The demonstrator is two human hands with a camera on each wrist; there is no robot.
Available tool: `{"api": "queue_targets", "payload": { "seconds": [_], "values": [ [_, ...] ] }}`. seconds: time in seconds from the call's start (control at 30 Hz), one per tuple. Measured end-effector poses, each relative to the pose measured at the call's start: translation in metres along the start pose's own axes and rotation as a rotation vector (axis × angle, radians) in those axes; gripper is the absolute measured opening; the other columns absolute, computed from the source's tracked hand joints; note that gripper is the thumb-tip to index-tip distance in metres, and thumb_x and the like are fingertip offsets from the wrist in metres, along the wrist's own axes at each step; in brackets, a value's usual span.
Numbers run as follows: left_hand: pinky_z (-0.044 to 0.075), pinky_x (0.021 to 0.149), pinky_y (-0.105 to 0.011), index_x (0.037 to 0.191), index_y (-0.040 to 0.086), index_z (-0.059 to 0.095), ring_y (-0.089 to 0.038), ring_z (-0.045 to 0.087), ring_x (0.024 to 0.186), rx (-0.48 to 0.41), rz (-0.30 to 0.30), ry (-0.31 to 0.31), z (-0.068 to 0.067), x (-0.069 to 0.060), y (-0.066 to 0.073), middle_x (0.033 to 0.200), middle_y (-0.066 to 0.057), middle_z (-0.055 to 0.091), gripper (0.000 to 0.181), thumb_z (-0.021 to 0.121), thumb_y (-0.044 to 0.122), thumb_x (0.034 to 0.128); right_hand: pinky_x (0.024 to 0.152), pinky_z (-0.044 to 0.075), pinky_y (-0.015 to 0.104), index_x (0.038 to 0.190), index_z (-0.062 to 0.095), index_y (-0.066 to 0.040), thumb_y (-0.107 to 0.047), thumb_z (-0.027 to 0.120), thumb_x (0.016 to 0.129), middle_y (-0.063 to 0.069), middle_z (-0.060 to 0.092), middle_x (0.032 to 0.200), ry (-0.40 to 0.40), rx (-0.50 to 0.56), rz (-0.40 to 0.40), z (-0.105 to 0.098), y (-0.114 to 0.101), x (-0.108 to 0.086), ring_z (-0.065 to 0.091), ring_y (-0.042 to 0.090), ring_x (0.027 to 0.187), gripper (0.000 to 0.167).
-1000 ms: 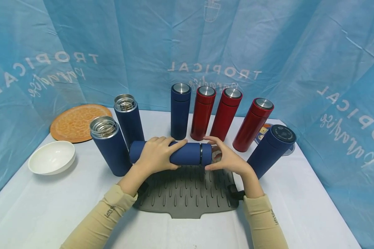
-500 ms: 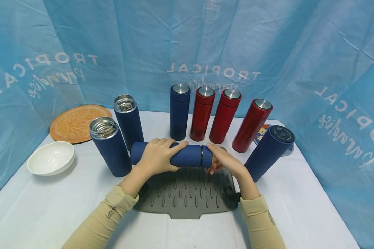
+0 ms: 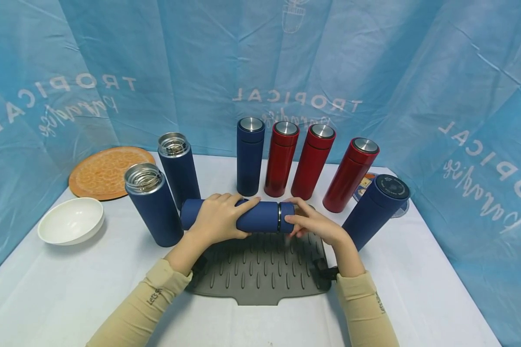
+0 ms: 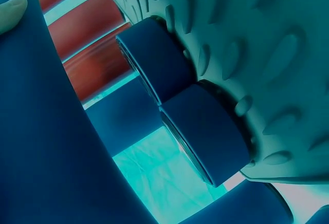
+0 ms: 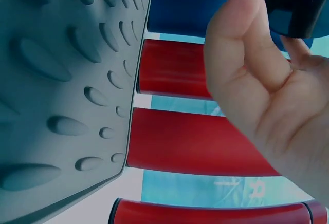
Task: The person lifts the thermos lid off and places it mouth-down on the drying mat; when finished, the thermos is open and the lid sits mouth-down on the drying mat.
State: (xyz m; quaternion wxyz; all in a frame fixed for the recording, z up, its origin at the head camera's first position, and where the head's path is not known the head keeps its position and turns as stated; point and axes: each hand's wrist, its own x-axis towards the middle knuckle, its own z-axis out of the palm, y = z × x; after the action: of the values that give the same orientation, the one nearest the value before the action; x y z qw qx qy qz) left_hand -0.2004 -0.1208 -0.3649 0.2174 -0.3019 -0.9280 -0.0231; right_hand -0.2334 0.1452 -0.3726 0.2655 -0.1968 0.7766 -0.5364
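My left hand (image 3: 219, 217) grips the body of a blue thermos (image 3: 260, 217), held sideways above a grey ridged mat (image 3: 260, 274). At its right end is the blue lid (image 3: 288, 212), set off by a shiny ring. My right hand (image 3: 314, 221) pinches this lid, thumb on the near side; in the right wrist view the hand (image 5: 267, 75) curls at the lid's dark end (image 5: 293, 3). Two loose blue lids, one (image 4: 157, 62) beside the other (image 4: 205, 134), sit on the mat in the left wrist view, hidden by the thermos in the head view.
Two lidless blue thermoses (image 3: 154, 207) (image 3: 180, 168) stand at the left, by a white bowl (image 3: 71, 221) and an orange round mat (image 3: 108, 171). Behind stand a blue thermos (image 3: 250, 159) and three red ones (image 3: 282, 161). Another blue thermos (image 3: 375, 209) is at the right.
My right hand was spread around the lid, then rolled forward over it, and now has rolled back with the thumb on its near side. The left hand holds the thermos nearly still.
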Motion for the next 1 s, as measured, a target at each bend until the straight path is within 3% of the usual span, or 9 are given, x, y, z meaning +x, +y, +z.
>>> {"api": "queue_targets", "payload": {
  "seconds": [0.17,0.27,0.33,0.4,0.53,0.67,0.87,1.0],
  "values": [
    [0.051,0.079,-0.042,0.132,0.027,0.051,-0.028,0.064,0.091,0.004,0.002,0.011,0.000,0.000,0.000,0.108,-0.010,0.064,0.083,0.080,0.052,0.0586,0.077,0.051,0.046,0.140,0.025,-0.023,-0.031,0.060,0.085,0.019,0.038,0.128,0.006,-0.003,-0.012,0.000,-0.001,-0.002,0.053,0.037,0.099,0.066],
    [0.051,0.078,-0.042,0.132,0.027,0.052,-0.027,0.064,0.090,0.010,0.007,0.022,0.000,0.000,0.000,0.107,-0.009,0.064,0.083,0.080,0.052,0.0586,0.077,0.052,0.046,0.142,0.019,-0.025,-0.041,0.052,0.089,0.020,0.038,0.127,0.025,0.005,0.015,0.001,-0.002,-0.002,0.053,0.036,0.098,0.064],
    [0.051,0.077,-0.042,0.131,0.027,0.052,-0.027,0.064,0.090,0.010,0.014,0.032,0.000,0.000,0.000,0.107,-0.009,0.065,0.082,0.080,0.052,0.0582,0.074,0.053,0.042,0.143,0.022,-0.020,-0.053,0.040,0.092,0.023,0.046,0.121,0.043,0.014,0.058,0.003,-0.003,-0.001,0.059,0.037,0.092,0.063],
    [0.051,0.077,-0.042,0.131,0.027,0.052,-0.027,0.064,0.089,0.013,0.020,0.036,0.000,0.000,0.001,0.106,-0.009,0.064,0.082,0.080,0.052,0.0581,0.072,0.053,0.039,0.137,0.036,-0.008,-0.064,0.025,0.091,0.022,0.059,0.105,0.047,0.017,0.110,0.005,-0.004,0.001,0.064,0.033,0.082,0.073],
    [0.051,0.077,-0.042,0.131,0.027,0.052,-0.027,0.064,0.089,0.017,0.030,0.041,0.001,0.001,0.002,0.106,-0.010,0.064,0.082,0.080,0.052,0.0580,0.067,0.051,0.036,0.107,0.062,0.007,-0.069,0.012,0.089,0.015,0.068,0.075,0.033,-0.003,0.179,0.009,-0.005,0.003,0.067,0.022,0.065,0.092],
    [0.051,0.077,-0.041,0.131,0.027,0.052,-0.027,0.064,0.088,0.022,0.033,0.040,0.002,0.001,0.002,0.106,-0.009,0.064,0.082,0.080,0.052,0.0585,0.067,0.051,0.039,0.103,0.062,0.005,-0.063,0.018,0.093,0.010,0.067,0.073,0.038,-0.008,0.178,0.010,-0.004,0.004,0.065,0.019,0.062,0.081],
    [0.051,0.077,-0.042,0.132,0.027,0.051,-0.027,0.064,0.089,0.019,0.017,0.023,0.001,0.000,0.001,0.107,-0.010,0.064,0.083,0.080,0.052,0.0583,0.066,0.051,0.036,0.135,0.029,-0.005,-0.051,0.035,0.094,0.016,0.067,0.081,0.054,0.020,0.151,0.008,-0.005,0.004,0.066,0.022,0.068,0.062],
    [0.051,0.077,-0.042,0.132,0.026,0.052,-0.028,0.064,0.089,0.013,0.012,0.033,-0.001,0.000,0.001,0.106,-0.010,0.064,0.084,0.081,0.051,0.0572,0.067,0.051,0.036,0.137,0.027,-0.011,-0.041,0.043,0.093,0.019,0.063,0.095,0.048,0.039,0.094,0.005,-0.004,0.003,0.065,0.030,0.077,0.056]
  ]
}}
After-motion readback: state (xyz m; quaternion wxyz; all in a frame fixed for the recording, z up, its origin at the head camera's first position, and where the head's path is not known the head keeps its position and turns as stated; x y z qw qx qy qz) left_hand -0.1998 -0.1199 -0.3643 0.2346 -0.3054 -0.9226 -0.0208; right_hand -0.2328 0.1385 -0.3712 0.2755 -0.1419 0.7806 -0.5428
